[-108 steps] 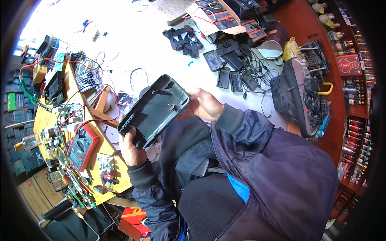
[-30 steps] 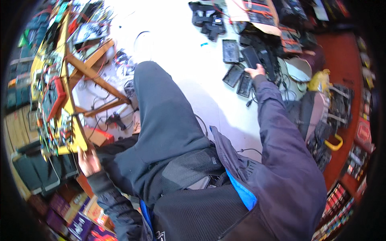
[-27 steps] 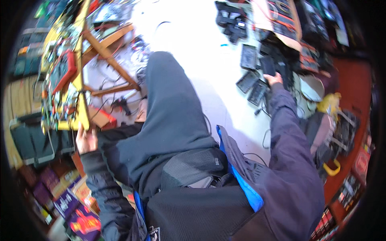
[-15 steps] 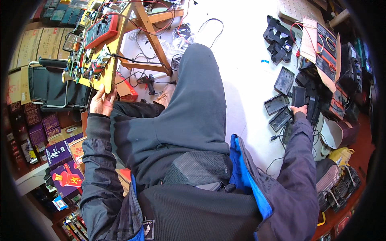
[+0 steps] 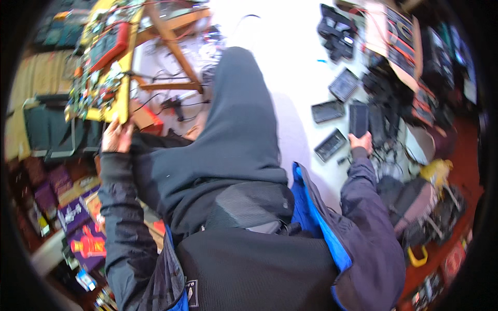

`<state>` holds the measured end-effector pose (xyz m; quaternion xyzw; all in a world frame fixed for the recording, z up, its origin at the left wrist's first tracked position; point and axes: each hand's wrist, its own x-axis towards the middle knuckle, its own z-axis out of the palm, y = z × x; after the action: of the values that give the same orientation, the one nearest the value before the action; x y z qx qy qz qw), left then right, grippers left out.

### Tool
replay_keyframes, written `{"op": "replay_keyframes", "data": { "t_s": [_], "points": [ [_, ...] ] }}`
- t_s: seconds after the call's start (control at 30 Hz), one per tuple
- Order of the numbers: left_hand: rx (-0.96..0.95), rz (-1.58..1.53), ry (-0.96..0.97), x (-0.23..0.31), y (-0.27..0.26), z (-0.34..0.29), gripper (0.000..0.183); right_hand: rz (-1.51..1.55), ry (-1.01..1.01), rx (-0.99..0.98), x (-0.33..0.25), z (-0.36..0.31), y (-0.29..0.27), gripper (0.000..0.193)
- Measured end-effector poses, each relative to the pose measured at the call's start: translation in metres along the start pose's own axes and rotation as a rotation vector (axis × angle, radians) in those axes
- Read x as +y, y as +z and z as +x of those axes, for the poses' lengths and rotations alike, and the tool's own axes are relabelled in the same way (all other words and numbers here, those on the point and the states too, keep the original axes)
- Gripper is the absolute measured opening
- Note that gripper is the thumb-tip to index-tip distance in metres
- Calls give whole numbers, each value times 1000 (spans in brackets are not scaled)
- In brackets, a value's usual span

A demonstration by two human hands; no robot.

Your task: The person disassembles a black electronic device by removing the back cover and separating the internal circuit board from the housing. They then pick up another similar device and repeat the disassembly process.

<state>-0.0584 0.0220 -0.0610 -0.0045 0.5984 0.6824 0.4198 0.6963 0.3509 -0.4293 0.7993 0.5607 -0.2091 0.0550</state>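
Observation:
My right hand [image 5: 361, 143] is closed round the near end of a flat black rectangular case [image 5: 358, 119], which points away from me. Several open black plastic trays or case halves lie just left of it, among them a ribbed one [image 5: 344, 84] and a nearer one [image 5: 330, 145]. At the left, my left hand [image 5: 118, 137] grips the near corner of a yellow tabletop [image 5: 123, 98]. On that tabletop sit a red-edged multimeter [image 5: 110, 46] and a clutter of small electronic parts [image 5: 98, 88].
Right of the case lies a heap of black parts and cables [image 5: 384, 103], with an opened cardboard box [image 5: 377, 31] beyond. A black strap-like bundle [image 5: 337, 33] lies on the pale floor. Wooden legs [image 5: 174, 49] brace the table; a black chair [image 5: 49, 127] stands at its left.
My right hand has drawn the black case slightly toward me, out from the heap. The whole view has shifted and blurred. My left hand keeps its hold on the table corner.

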Motion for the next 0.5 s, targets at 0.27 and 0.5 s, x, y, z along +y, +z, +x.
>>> {"op": "replay_keyframes", "data": {
  "t_s": [0.27, 0.5],
  "points": [
    [-130, -58, 44, -4, -21, 17, 36, 1057, -172, 48, 51, -59, -124, 79],
    [-257, -134, 49, -20, -11, 21, 40, 1575, -279, 383, 48, -97, -316, 44]
  ]
}}
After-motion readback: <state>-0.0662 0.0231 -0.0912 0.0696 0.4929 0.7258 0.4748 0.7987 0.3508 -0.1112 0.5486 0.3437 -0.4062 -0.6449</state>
